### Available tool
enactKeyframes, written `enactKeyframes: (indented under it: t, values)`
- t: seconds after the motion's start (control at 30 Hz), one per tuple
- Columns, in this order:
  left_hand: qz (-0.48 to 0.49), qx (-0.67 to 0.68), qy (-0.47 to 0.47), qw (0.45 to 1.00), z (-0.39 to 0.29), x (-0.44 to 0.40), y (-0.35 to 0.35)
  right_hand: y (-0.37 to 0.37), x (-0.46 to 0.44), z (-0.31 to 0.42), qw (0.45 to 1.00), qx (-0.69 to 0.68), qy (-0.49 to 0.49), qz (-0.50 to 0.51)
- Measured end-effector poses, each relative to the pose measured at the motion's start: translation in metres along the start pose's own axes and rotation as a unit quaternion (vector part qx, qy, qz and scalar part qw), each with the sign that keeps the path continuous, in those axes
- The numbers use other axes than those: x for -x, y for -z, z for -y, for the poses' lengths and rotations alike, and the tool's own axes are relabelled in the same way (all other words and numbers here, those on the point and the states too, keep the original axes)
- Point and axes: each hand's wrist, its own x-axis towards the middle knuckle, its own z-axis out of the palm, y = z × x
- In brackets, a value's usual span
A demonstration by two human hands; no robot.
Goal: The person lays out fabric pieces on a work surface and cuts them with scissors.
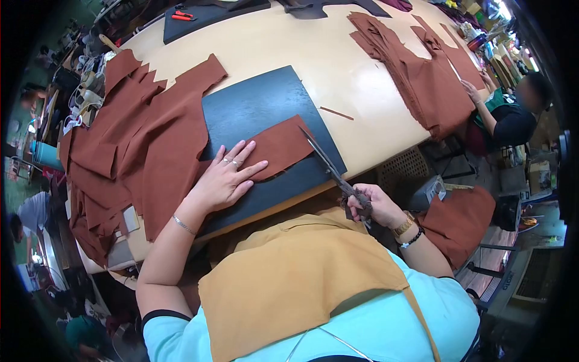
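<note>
A flat strip of rust-brown fabric (280,145) lies on a dark cutting board (247,108) at the table's near edge. My left hand (228,175) rests on the strip's left part, fingers spread and palm down. In my right hand (377,205) is a pair of large scissors (329,168), gripped by the dark, wrapped-looking handles. The blades are parted and point up and left, at the right end of the strip. Whether they touch the fabric I cannot tell.
A heap of brown fabric pieces (145,139) covers the table's left side. More brown cloth (410,72) lies at the right, where a co-worker (512,114) handles it. A red cutter (183,15) sits on another dark board (211,21). A thin offcut (336,113) lies beyond my board.
</note>
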Motion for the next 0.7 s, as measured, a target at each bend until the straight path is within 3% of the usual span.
enactKeyframes:
  t: [0.7]
  values:
    - [0.002, -0.016, -0.025, 1.000, -0.005, 0.001, -0.002, 0.007, 0.006, -0.005, 1.000, 0.013, 0.003, -0.001]
